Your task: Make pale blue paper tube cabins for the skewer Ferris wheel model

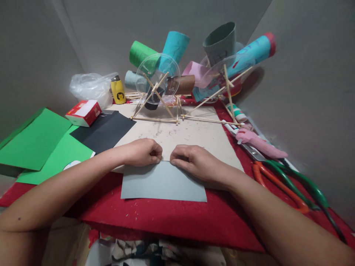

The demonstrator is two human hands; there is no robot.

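Observation:
A light grey-blue sheet of paper (163, 183) lies in front of me, partly over the white board (199, 133) and partly over the red cloth. My left hand (142, 152) pinches its far edge left of the middle, fingers closed. Just to the right, my right hand (191, 159) is closed on the same edge, thumb and fingertips together. A small gap separates the two hands. Beyond them stand two stick frames (155, 92) bearing clear plastic discs, with coloured paper tubes (173, 50) fixed around them.
Green sheets (36, 138), a black sheet (102, 131) and a red-white box (84, 112) lie left. Behind are a yellow bottle (118, 90) and a plastic bag (93, 87). Scissors (277, 181) and a pink glue gun (260, 144) lie along the right edge of the red-covered table (177, 220).

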